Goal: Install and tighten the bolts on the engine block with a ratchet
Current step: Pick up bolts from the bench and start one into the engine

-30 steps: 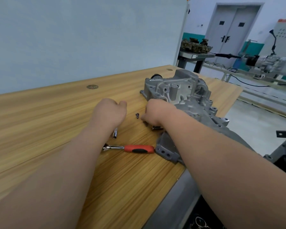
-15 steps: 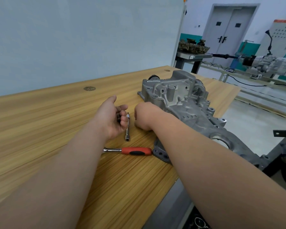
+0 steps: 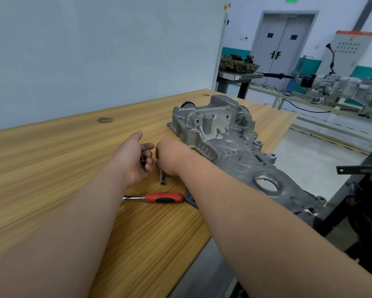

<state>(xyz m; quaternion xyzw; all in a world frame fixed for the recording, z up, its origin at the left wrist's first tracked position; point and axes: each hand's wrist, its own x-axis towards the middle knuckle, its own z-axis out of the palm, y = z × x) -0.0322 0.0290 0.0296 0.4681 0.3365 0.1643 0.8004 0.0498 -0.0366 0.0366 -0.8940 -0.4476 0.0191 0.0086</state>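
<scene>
The head view is the only one. The grey engine block (image 3: 223, 145) lies flat on the wooden tabletop (image 3: 51, 173), at the right side, and reaches from the far edge toward the person. This way its bolt holes face up and are easy to reach.

Both hands meet just beside its left edge. The left hand (image 3: 134, 162) is turned with the palm to the right. Its grip is curled around a small dark piece (image 3: 142, 159), probably a bolt or a socket, though it is too small to be sure. I think it is kept in the palm so that it is ready to be passed over.

The right hand (image 3: 170, 157) is palm down over the upper end of a thin extension bar (image 3: 163, 179), which sticks out below it toward the person. The back of the hand hides the fingers, so I cannot tell if this grip pinches the bar or only touches it.

The ratchet (image 3: 159, 197), with a red handle, lies untouched on the tabletop just in front of the hands, with its handle end close to the block. In my judgement the tool is being put together and no bolt is tightened yet.
</scene>
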